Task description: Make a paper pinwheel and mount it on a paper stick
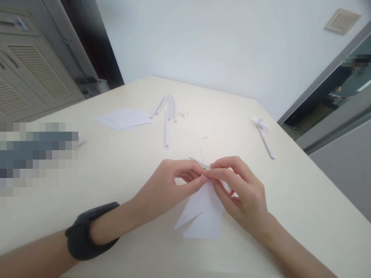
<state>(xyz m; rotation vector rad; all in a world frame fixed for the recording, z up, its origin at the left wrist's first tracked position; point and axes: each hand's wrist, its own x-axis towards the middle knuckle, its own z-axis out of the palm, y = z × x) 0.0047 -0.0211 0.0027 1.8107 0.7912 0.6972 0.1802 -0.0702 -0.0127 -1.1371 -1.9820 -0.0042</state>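
My left hand (179,179) pinches the top of a white sheet of paper (204,224) between thumb and fingers. The paper spreads downward below the fingertips, with a slit or loose flap on its left side. My right hand (243,189) meets the left at the same spot, fingertips pressed together; what lies between them is too small to make out. Scissors (194,160) lie behind the fingertips, blades pointing left, and a pink-red handle (232,192) shows partly behind my right fingers. A thin pale strip (202,155) rises just beyond the hands.
Rolled paper tubes (166,131) lie at the back middle, near small wire-like bits (181,114). Stacked white paper (127,119) is to their left. A paper pinwheel-like piece on a stick (265,141) rests at right. A blurred-out object (37,154) is at far left.
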